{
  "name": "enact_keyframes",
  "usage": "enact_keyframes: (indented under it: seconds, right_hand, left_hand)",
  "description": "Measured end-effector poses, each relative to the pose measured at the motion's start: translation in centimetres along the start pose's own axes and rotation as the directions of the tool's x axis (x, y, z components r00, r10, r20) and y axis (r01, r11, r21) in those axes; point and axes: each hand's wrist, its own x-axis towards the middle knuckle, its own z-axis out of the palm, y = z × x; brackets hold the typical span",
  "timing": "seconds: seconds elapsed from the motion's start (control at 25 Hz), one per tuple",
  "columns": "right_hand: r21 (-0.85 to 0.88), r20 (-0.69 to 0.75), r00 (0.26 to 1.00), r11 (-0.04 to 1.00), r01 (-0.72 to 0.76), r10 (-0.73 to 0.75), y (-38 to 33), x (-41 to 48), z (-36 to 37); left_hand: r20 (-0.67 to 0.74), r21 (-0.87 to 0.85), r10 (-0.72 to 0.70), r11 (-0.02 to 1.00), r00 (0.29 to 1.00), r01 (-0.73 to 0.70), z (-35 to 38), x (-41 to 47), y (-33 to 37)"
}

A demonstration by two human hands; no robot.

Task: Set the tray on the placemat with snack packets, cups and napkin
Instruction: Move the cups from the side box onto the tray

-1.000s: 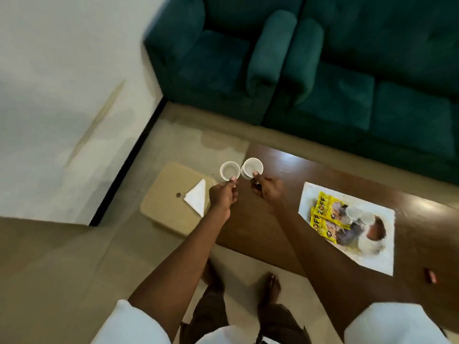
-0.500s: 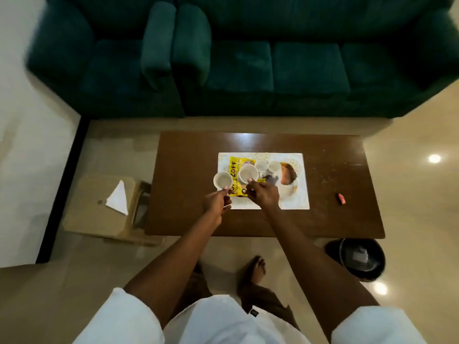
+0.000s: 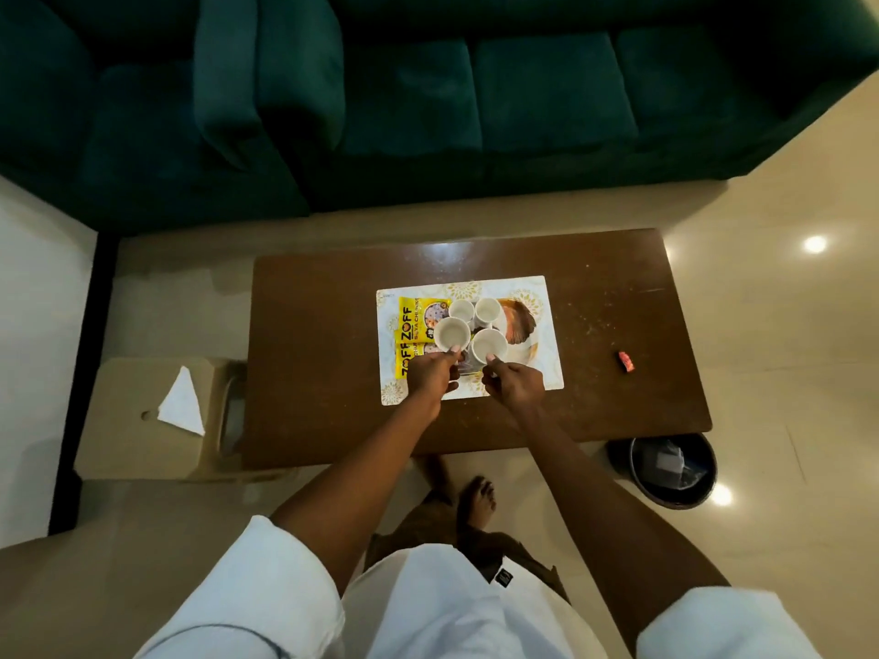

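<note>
**Last two cups going onto the tray**

The table (image 3: 333, 325) carries the placemat (image 3: 547, 368), and a stool (image 3: 123, 444) stands just beside it. The tray (image 3: 521, 321) lies on the placemat, with yellow packets (image 3: 408, 321) at its left and two cups (image 3: 461, 309) standing at its far side. The napkin (image 3: 182, 405) lies on the stool, well apart from the tray. The left hand (image 3: 430, 378) pinches the left cup (image 3: 451, 332) by its rim, and the right hand (image 3: 516, 385) pinches the right cup (image 3: 490, 344), both over the tray. The next move looks to be lowering each upright into free space, letting go, then fetching the napkin.
</note>
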Motion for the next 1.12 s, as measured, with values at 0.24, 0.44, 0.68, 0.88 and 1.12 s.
enact_keyframes:
  seconds: [0.24, 0.44, 0.68, 0.88, 1.12]
  right_hand:
    - [-0.007, -0.082, 0.997, 1.0, 0.009, -0.01, -1.5, 6.1, 0.6]
    - [0.065, -0.14, 0.985, 0.994, -0.091, 0.1, 1.2, 11.9, 0.6]
    - [0.073, -0.063, 0.967, 0.968, -0.24, 0.245, 5.5, 16.4, 0.6]
    - [-0.012, -0.06, 0.958, 0.959, -0.283, 0.282, 7.8, 20.1, 1.1]
    - [-0.164, -0.068, 0.965, 0.952, -0.259, 0.252, 9.2, 22.2, 2.0]
  left_hand:
    - [-0.076, 0.094, 0.018, 0.996, 0.997, -0.011, 2.6, 5.0, 0.8]
    - [-0.074, 0.072, -0.1, 0.992, 0.992, 0.105, 4.8, 9.8, -1.9]
    - [-0.121, 0.147, -0.165, 0.972, 0.979, 0.182, 6.5, 13.6, -6.6]
    - [-0.165, 0.139, -0.191, 0.967, 0.968, 0.215, 8.2, 16.2, -9.0]
    - [-0.208, 0.123, -0.213, 0.962, 0.954, 0.242, 8.5, 18.4, -10.1]
